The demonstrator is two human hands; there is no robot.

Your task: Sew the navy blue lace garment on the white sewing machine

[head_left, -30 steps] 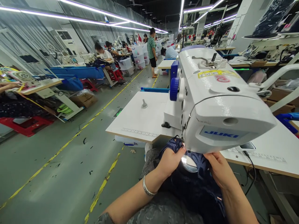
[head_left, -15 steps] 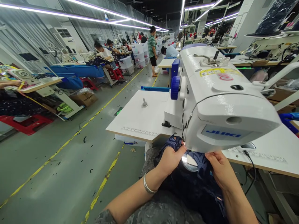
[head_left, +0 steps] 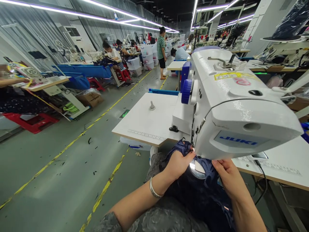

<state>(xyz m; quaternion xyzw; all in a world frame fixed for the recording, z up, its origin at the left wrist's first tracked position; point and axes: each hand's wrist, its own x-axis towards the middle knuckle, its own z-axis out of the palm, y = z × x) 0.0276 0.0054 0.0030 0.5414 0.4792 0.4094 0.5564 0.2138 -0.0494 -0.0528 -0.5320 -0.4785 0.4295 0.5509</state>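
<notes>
Glossy sewing machine (head_left: 241,96), textured cloth (head_left: 209,172), smooth tabletop (head_left: 141,112); metal bracelet (head_left: 153,189)

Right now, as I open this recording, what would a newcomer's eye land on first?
Most likely the large white sewing machine with blue JUKI lettering, right of centre. Just below its head, the left hand and right hand grip dark navy fabric, with a shiny metal surface between them. Farther back, near the top centre, a person in a green checked shirt stands in the aisle.
</notes>
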